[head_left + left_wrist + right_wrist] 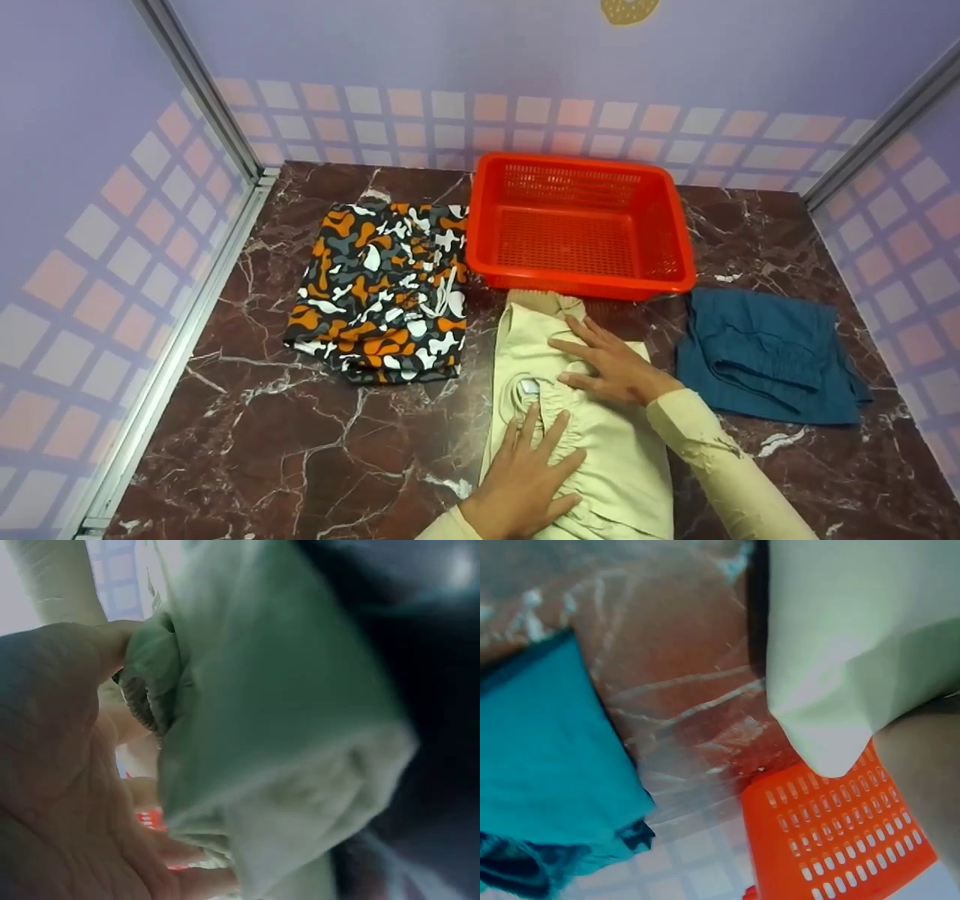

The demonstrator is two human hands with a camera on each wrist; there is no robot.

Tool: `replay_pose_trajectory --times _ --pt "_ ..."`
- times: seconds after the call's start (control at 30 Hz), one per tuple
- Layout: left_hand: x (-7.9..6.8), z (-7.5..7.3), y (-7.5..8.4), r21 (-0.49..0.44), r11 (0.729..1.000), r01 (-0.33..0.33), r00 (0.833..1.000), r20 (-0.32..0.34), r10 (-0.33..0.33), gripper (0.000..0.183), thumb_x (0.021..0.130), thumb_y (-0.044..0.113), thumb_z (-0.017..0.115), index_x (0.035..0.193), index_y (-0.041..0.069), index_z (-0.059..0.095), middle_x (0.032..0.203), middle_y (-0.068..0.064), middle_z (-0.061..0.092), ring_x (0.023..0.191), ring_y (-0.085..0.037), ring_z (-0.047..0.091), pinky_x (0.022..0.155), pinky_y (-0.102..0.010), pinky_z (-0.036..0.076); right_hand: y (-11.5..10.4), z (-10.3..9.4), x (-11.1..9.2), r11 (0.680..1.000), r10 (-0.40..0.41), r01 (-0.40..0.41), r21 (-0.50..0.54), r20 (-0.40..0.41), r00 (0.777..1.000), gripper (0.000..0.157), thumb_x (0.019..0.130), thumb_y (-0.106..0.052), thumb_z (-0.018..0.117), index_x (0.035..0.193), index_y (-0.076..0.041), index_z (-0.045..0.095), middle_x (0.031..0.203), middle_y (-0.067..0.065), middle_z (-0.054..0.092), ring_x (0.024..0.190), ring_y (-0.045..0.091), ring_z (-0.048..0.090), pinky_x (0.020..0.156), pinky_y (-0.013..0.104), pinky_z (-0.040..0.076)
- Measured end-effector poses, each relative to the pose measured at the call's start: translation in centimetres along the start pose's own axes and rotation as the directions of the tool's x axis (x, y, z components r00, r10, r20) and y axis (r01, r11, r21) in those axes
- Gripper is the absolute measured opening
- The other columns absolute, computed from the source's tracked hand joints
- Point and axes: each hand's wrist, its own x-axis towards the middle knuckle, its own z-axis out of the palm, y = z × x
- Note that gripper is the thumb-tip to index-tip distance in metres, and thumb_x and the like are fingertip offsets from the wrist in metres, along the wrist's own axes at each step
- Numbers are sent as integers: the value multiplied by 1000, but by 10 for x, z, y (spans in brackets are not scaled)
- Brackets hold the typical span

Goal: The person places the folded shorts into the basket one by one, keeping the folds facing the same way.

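Note:
Pale yellow trousers (600, 450) with a gathered elastic waist and a drawstring lie on the table, partly folded. My left hand (525, 476) rests on them near the waistband, fingers spread. In the left wrist view, cloth of the trousers (277, 705) fills the space beside the palm (60, 765), somewhat blurred. Higher up on the same trousers, my right hand (611, 364) lies with its fingers extended across the fabric. In the right wrist view, an edge of the pale cloth (825, 705) shows, while most of that hand is out of sight.
A red plastic basket (577, 289) stands behind the trousers. Folded shorts with an orange, black and white pattern (382, 300) lie at the left. A folded teal garment (772, 352) lies at the right. Panels with printed squares border the dark marbled tabletop (322, 442).

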Motion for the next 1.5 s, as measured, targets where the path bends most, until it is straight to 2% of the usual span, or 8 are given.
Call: replay_pose_trajectory --times 0.2,0.4,0.73,0.93,1.17,1.37,1.43,1.5 --pt "-2 4 -17 -14 999 -50 999 -13 49 55 98 54 56 150 36 49 166 -6 25 150 -41 23 117 -57 28 -1 6 -15 993 109 -112 -41 -62 992 63 101 -50 57 156 -24 43 167 18 17 149 49 16 113 70 24" --pt "-9 2 -32 -128 992 1 1000 11 0 54 99 42 60 151 38 47 168 -7 20 151 -37 21 118 -56 26 -1 14 -31 967 214 -228 -113 -125 969 62 101 -52 53 156 -25 43 165 20 22 145 53 25 110 73 26" --pt "-8 -6 -55 -163 985 63 997 60 -54 54 102 19 55 152 38 46 166 -6 25 150 -33 27 120 -57 21 -1 20 -49 935 249 -295 -197 -227 941 65 98 -52 60 153 -18 48 154 33 35 122 55 42 98 65 38" --pt "-4 -9 -62 -103 993 51 999 2 -51 65 92 1 61 147 33 53 161 -10 36 146 -32 37 119 -59 22 -4 22 -59 918 269 -332 -219 -272 924 66 97 -53 61 150 -15 52 141 33 43 107 52 44 90 61 39" --pt "-10 -17 -42 -64 986 152 986 -66 -156 44 93 13 66 135 25 63 153 -13 46 139 -37 43 116 -56 32 -9 28 -71 906 274 -366 -211 -367 889 64 96 -51 64 146 -13 55 125 34 47 91 49 45 83 58 39" --pt "-23 -7 -24 -44 989 141 958 -246 -147 35 92 38 70 124 24 70 141 -15 54 134 -40 46 106 -49 43 -13 30 -78 882 288 -412 -228 -430 856 64 92 -50 69 142 -12 59 118 35 49 86 48 43 74 54 38" --pt "-23 -3 -26 -26 989 145 959 -241 -147 42 91 43 70 128 24 69 145 -15 53 137 -41 43 108 -50 41 -14 31 -79 875 304 -430 -222 -441 845 64 92 -51 69 141 -12 60 117 35 49 85 48 43 72 54 38" --pt "-22 0 -30 -12 988 154 970 -187 -153 47 93 46 67 135 24 65 150 -14 48 141 -41 39 113 -51 37 -15 31 -80 869 319 -444 -216 -441 839 64 92 -52 69 141 -12 60 115 35 50 84 49 43 70 53 38"
